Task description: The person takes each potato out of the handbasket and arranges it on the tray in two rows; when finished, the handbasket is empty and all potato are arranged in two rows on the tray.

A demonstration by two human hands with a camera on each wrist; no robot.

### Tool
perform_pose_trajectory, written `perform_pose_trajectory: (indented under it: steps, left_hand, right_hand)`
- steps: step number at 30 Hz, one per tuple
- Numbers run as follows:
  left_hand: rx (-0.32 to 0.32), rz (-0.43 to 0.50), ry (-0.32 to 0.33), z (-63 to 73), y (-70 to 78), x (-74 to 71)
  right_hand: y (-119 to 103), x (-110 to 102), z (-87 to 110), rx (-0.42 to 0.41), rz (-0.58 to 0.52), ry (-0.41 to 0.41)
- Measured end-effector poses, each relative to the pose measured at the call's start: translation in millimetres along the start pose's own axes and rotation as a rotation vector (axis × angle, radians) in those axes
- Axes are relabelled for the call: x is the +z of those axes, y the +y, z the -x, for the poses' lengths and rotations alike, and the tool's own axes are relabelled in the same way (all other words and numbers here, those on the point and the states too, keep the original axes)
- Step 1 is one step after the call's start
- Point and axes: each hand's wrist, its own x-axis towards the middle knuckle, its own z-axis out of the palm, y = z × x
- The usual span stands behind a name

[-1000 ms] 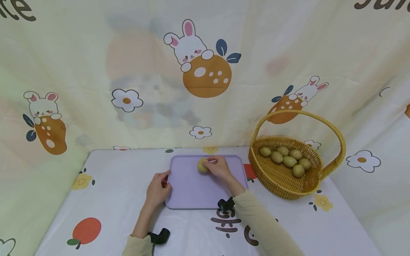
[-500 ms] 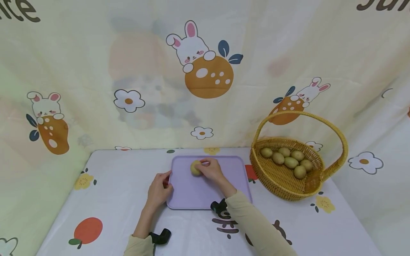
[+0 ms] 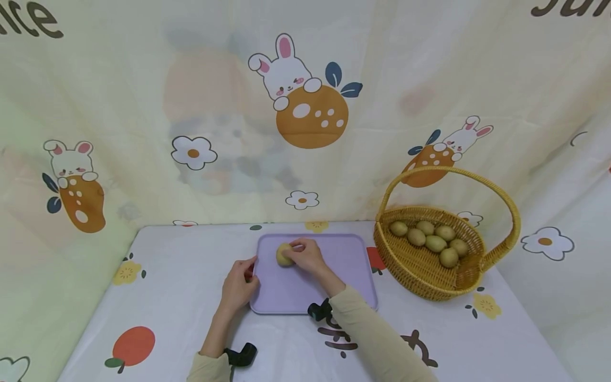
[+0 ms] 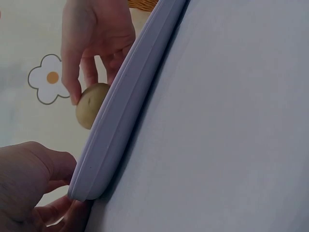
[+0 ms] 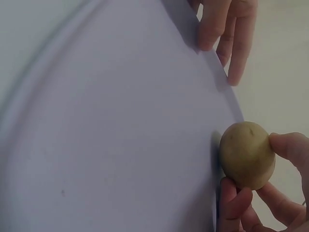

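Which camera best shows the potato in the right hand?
The right wrist view: the potato appears largest and nearly whole there, with the right hand only at its edges. The left wrist view shows it partly hidden by the tray; the head view shows it small, partly covered by that hand.

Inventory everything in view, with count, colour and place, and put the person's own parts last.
Backdrop: one, cream with rabbit and flower prints, hanging behind.
Tablecloth: one, white with coloured prints, spread flat in front.
Tray: one, lilac, on the tablecloth.
Basket: one, golden brown, right of the tray.
Basket potatoes: seven visible, yellowish brown, in the basket.
Held potato: one, yellowish brown, over the tray.
Wrist devices: two, black, one at each wrist.
Sleeves: two, beige, on the forearms.
Left hand: one, bare, at the tray's left edge.
Right hand: one, bare, holding the potato.
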Motion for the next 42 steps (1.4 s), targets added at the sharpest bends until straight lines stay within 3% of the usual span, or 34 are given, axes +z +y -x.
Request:
perform_pose_trajectory:
  steps: [20, 26, 42]
  left_hand:
    - [0.009, 0.009, 0.011, -0.7, 4.3, 0.0]
    - [0.012, -0.002, 0.007, 0.2, 3.6, 1.2]
    - [0.025, 0.008, 0.014, 0.9, 0.5, -0.1]
  right_hand:
    - [-1.1, -6.7, -1.1, 0.0, -0.009, 0.025]
    - [1.1, -16.1, -1.2, 0.041, -0.04, 0.001]
    - [4.9, -57.8, -3.0, 0.066, 0.03, 0.002]
